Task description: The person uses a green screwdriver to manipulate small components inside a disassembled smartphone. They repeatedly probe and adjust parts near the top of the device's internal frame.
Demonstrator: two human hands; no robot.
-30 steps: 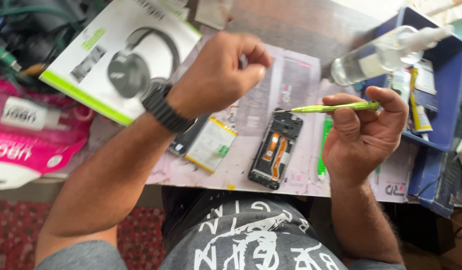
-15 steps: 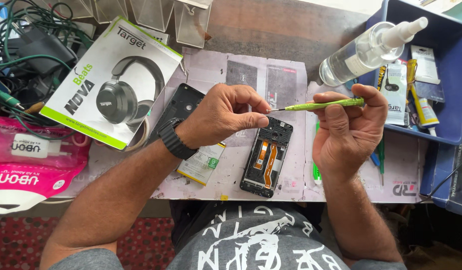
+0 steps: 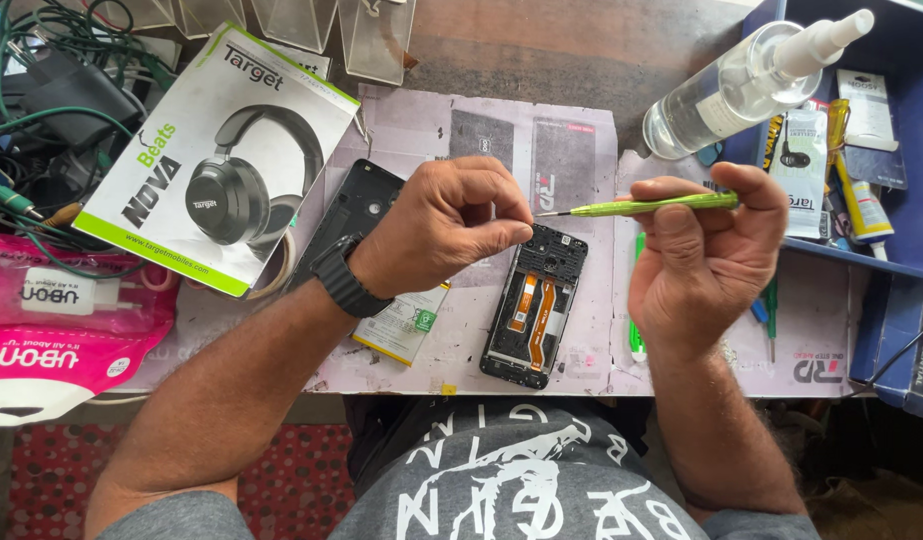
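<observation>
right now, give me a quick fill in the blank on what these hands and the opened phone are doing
1. The right hand holds a green ____.
2. The left hand pinches at the tool's ____.
3. The opened phone lies ____ the two hands.
4. The clear spray bottle rests on the rim of a ____ tray.

Missing words: screwdriver; tip; below; blue

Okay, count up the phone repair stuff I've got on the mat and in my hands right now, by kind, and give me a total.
Opened phone frame: 1
Black back cover: 1
Phone battery, partly under the left hand: 1
Green screwdriver, in the right hand: 1
Other green tools on the mat: 2
Total: 6
</observation>
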